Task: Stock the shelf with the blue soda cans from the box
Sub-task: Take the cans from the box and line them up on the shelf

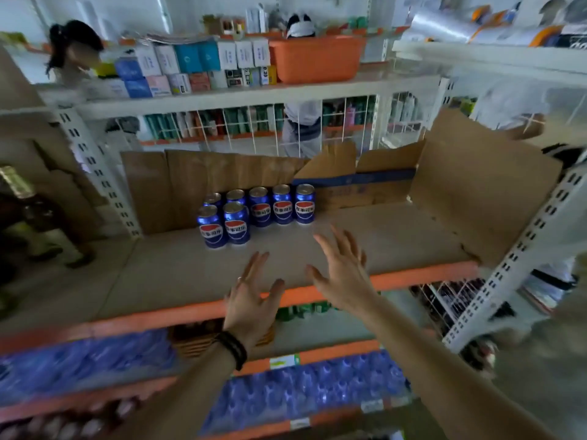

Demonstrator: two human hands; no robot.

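Hands first: the left hand (251, 296) and the right hand (341, 268) both hover with fingers spread and straight, holding nothing, over the front edge of the shelf (397, 236), the left wrist wearing a dark wristband (233, 347). Beyond them, seven blue soda cans (257, 211) stand upright on the cardboard-lined shelf, five in a back row and two in front at the left end. Behind the cans rises a cardboard sheet (203, 176), on the shelf above sits an orange bin (314, 58) beside small boxes (190, 68), and blue packs (305, 392) fill the lower shelves.
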